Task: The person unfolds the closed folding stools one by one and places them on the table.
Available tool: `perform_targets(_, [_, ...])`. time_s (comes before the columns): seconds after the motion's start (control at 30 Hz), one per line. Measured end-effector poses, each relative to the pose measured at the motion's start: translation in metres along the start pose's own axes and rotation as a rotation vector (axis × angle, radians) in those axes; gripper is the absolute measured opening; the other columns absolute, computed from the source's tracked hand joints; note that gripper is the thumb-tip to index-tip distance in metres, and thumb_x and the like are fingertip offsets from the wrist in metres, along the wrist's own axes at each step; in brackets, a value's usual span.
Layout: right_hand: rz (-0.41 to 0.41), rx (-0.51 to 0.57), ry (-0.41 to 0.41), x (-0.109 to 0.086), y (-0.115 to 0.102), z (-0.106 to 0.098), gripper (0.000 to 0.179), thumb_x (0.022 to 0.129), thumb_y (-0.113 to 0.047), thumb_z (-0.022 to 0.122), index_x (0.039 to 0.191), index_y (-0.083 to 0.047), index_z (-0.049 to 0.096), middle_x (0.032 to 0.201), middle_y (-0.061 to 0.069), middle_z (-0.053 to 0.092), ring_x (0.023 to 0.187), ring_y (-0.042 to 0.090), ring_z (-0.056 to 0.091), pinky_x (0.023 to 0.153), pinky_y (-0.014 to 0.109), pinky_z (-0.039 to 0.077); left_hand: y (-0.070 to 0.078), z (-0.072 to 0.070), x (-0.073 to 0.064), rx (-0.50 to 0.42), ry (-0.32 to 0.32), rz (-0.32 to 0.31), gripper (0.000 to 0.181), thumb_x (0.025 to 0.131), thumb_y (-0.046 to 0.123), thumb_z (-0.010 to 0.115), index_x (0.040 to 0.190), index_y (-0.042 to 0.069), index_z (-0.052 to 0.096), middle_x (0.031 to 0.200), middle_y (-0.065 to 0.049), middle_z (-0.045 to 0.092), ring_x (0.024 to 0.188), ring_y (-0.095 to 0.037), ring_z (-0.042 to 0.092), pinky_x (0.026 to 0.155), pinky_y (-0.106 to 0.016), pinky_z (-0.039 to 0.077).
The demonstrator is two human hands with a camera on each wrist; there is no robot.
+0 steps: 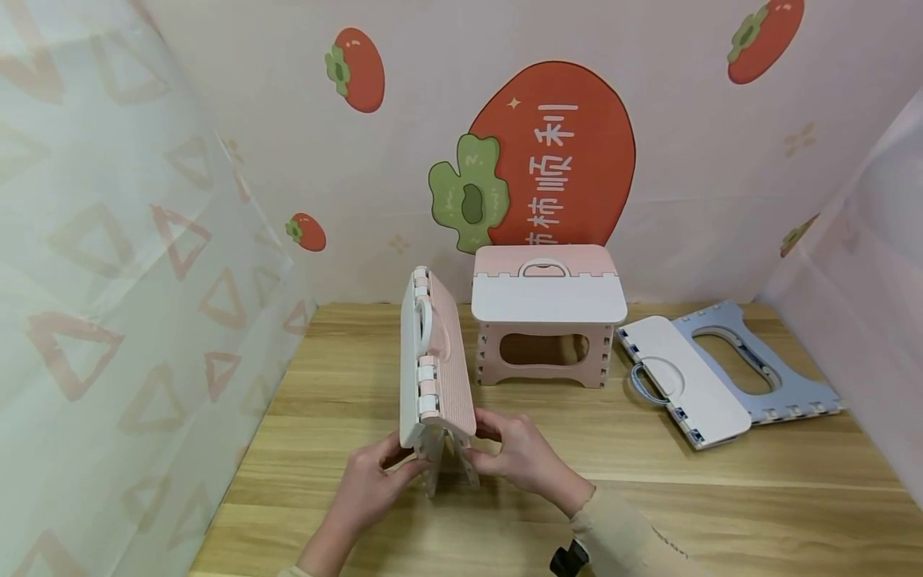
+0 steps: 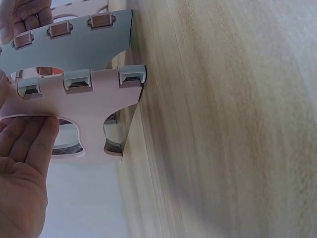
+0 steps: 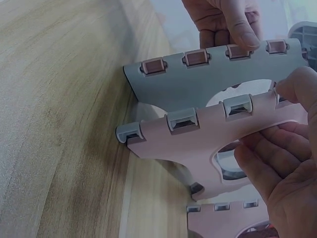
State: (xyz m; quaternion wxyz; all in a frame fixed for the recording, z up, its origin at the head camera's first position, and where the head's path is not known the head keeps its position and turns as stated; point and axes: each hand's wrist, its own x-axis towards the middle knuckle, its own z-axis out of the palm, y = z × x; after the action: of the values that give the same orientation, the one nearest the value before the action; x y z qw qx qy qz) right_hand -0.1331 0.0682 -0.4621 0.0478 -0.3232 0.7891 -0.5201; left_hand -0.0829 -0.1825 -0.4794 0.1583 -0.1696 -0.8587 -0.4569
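A pink and white folding stool stands partly folded on the table, its two seat halves angled down from a hinged ridge with a white handle. My left hand grips a leg panel on its left side. From the right, my right hand grips the opposite leg panel. In the right wrist view, the fingers of my right hand reach into the opening of a pink leg panel, the thumb on its upper edge. A similar hold by my left hand shows in the left wrist view.
An unfolded pink and white stool stands behind, to the right. Farther right a blue and white folding stool lies flattened on the wooden table. Printed cloth walls enclose the back and sides.
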Motion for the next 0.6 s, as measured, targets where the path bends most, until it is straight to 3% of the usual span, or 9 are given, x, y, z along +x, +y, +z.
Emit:
perform_targets(0.23, [0.015, -0.007, -0.003, -0.0001, -0.0002, -0.0004, 0.045, 0.090, -0.006, 0.073, 0.134, -0.003, 0.063, 0.125, 0.013, 0.072, 0.113, 0.028, 0.071, 0.095, 0.032, 0.058, 0.0005, -0.0020, 0.0001, 0.004, -0.010, -0.025, 0.043, 0.076, 0.005, 0.088, 0.116, 0.007, 0.074, 0.108, -0.014, 0.077, 0.092, -0.028, 0.077, 0.078, -0.032, 0.063])
perform_targets(0.6, [0.008, -0.042, 0.009, -0.0003, -0.0002, -0.0005, 0.047, 0.088, -0.005, 0.073, 0.135, -0.004, 0.063, 0.125, 0.012, 0.072, 0.112, 0.028, 0.071, 0.094, 0.036, 0.059, -0.0012, -0.0048, -0.0007, -0.007, -0.015, -0.002, 0.043, 0.078, 0.006, 0.087, 0.118, 0.006, 0.073, 0.109, -0.015, 0.076, 0.092, -0.029, 0.076, 0.077, -0.036, 0.063])
